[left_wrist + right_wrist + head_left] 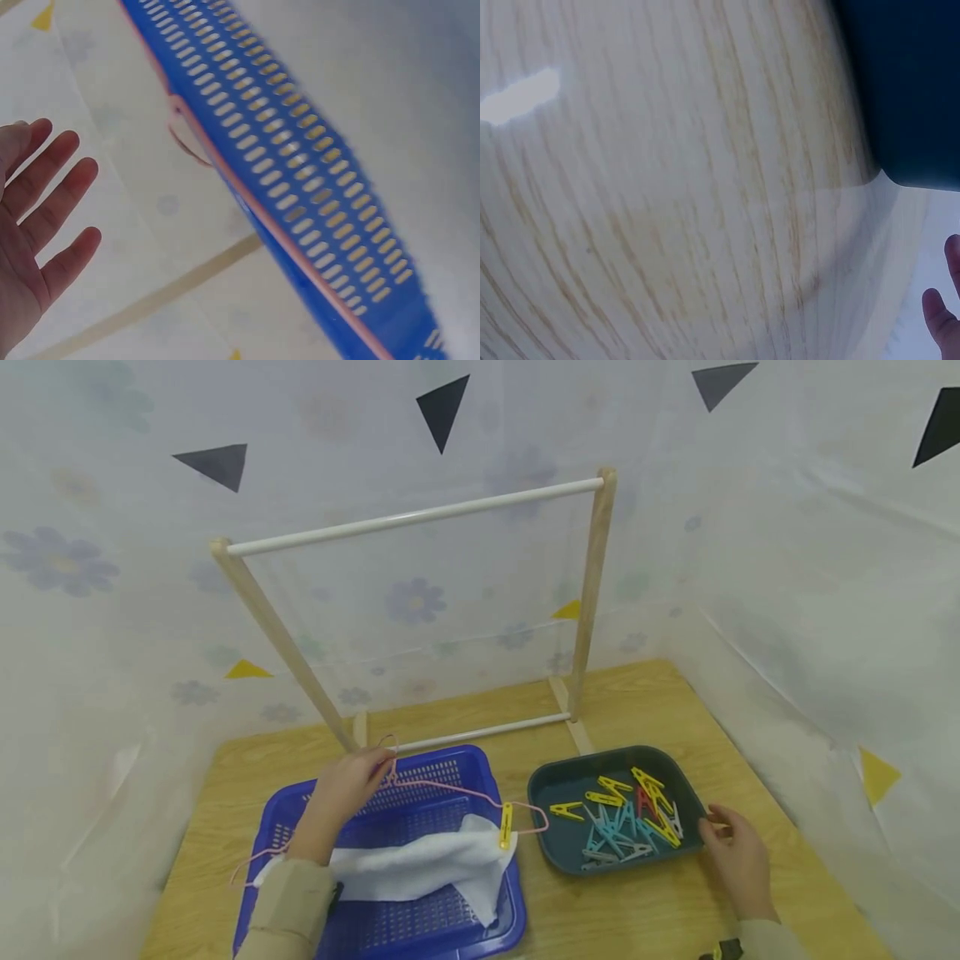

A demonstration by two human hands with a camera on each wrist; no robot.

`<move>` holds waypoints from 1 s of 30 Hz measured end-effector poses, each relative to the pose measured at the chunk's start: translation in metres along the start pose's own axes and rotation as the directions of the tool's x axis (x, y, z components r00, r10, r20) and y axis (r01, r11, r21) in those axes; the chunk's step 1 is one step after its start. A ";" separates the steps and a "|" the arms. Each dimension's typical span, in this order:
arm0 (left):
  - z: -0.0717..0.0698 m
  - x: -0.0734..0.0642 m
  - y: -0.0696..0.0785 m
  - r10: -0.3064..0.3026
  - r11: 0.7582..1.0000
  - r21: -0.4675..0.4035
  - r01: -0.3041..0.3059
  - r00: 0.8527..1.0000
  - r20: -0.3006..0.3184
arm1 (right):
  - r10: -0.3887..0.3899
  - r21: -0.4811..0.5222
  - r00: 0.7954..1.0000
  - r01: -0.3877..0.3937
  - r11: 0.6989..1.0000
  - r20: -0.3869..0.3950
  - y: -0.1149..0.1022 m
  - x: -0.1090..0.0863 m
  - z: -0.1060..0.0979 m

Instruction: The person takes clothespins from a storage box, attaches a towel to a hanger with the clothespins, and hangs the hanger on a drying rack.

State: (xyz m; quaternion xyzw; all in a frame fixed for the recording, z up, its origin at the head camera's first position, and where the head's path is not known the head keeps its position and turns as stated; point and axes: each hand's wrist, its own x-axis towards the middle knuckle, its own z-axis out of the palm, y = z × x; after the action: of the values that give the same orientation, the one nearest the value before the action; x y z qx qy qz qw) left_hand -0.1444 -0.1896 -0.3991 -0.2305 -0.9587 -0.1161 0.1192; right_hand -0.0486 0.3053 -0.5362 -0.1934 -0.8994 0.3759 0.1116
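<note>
A pink clothes hanger (450, 788) lies across a blue basket (501, 881). White cloth (420, 864) is draped over it, and a yellow clothespin (506, 825) clips the cloth near the hanger's right end. My left hand (347, 793) is over the basket's far side, close to the hanger's hook. In the left wrist view the left hand's fingers (64, 191) are spread, apart from the hanger. My right hand (738, 860) is beside the right end of a dark green tray (551, 852), its fingers loosely bent and holding nothing. Whether they touch the rim cannot be told.
Several clothespins (615, 831) in yellow, teal, grey and red lie in the tray. Behind the basket stands a wooden rack with a white top rail (420, 517) and a lower rail (487, 731). Patterned white sheeting (480, 635) surrounds the wooden table (600, 918).
</note>
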 end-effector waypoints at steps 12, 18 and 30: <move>-0.010 0.021 0.031 0.174 0.984 0.063 -0.169 0.981 -0.088 | 0.149 -0.022 0.986 -0.148 0.989 0.070 0.000 0.000 -0.003; -0.012 0.027 0.042 0.224 0.972 0.098 -0.213 0.967 -0.118 | 0.141 -0.057 0.988 -0.138 0.989 0.055 0.001 0.000 -0.003; -0.007 0.039 0.077 0.343 0.939 0.089 -0.333 0.927 -0.153 | 0.155 -0.080 0.985 -0.148 0.986 0.082 -0.001 0.001 -0.004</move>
State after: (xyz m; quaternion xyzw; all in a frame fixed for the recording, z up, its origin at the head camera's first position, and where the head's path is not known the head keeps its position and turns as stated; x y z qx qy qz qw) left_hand -0.1411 -0.1084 -0.3688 -0.3779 -0.8945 -0.0833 0.2239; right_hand -0.0481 0.3076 -0.5322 -0.2485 -0.8992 0.3582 0.0359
